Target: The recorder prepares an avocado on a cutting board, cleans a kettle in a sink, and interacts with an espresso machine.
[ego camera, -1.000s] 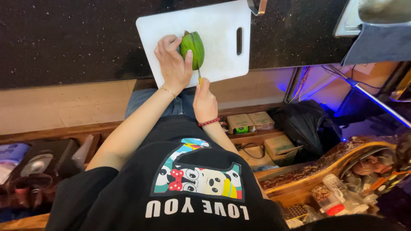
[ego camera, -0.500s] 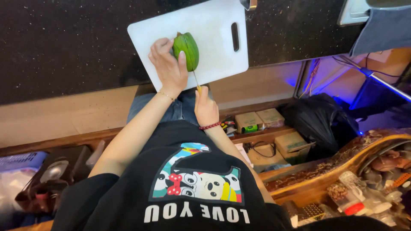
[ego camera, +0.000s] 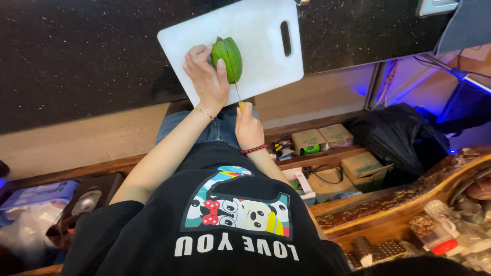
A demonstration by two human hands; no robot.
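I see the left hand (ego camera: 205,76) reaching forward from a nearly straight arm, fingers curled over the side of a smooth, oval green fruit (ego camera: 228,58) and pinning it to the white plastic cutting board (ego camera: 261,56), a flat rounded rectangle with a slot handle lying on the speckled black stone desk (ego camera: 76,56). The right hand (ego camera: 248,127) sits closer in, wrist bent, fist clenched around a thin knife (ego camera: 238,94) whose blade meets the fruit's near end.
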